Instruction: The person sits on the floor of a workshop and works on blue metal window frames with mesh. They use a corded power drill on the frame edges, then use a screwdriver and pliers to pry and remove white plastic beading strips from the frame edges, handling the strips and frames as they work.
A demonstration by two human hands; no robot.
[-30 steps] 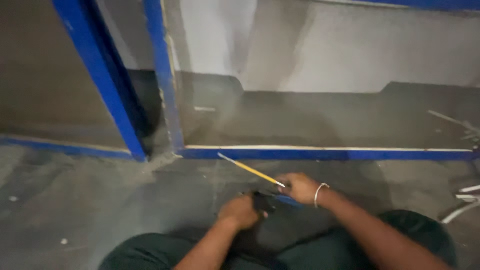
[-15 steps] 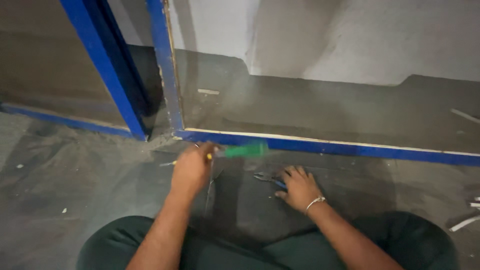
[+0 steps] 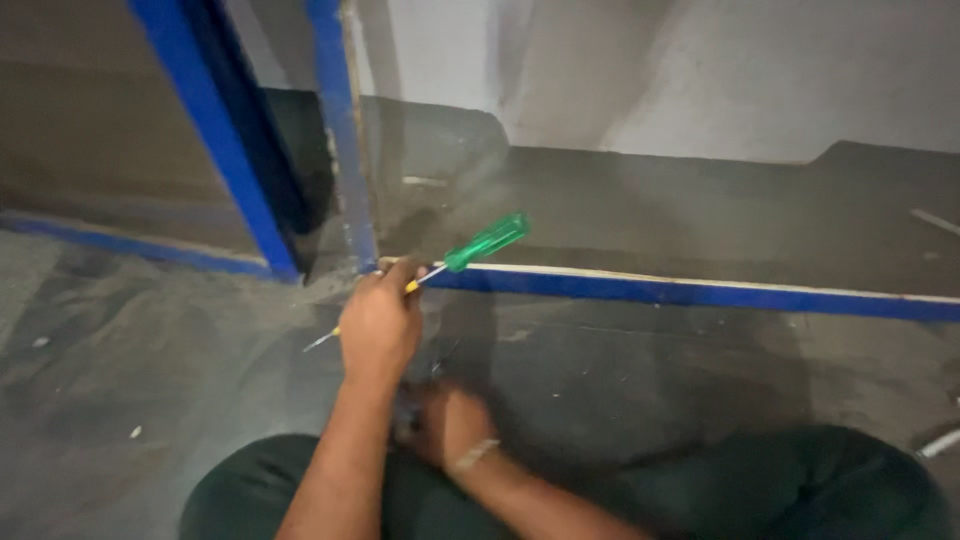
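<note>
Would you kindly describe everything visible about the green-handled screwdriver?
The screwdriver has a translucent green handle, a yellow collar and a thin metal shaft. The left hand grips it around the shaft, so the handle points up and to the right and the tip pokes out lower left, above the grey floor. It lies tilted, in front of the blue frame.

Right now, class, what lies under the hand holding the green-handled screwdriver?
Under the left hand the grey floor shows, with the screwdriver tip poking out. Below it the right hand is blurred; whatever it covers cannot be seen.
</note>
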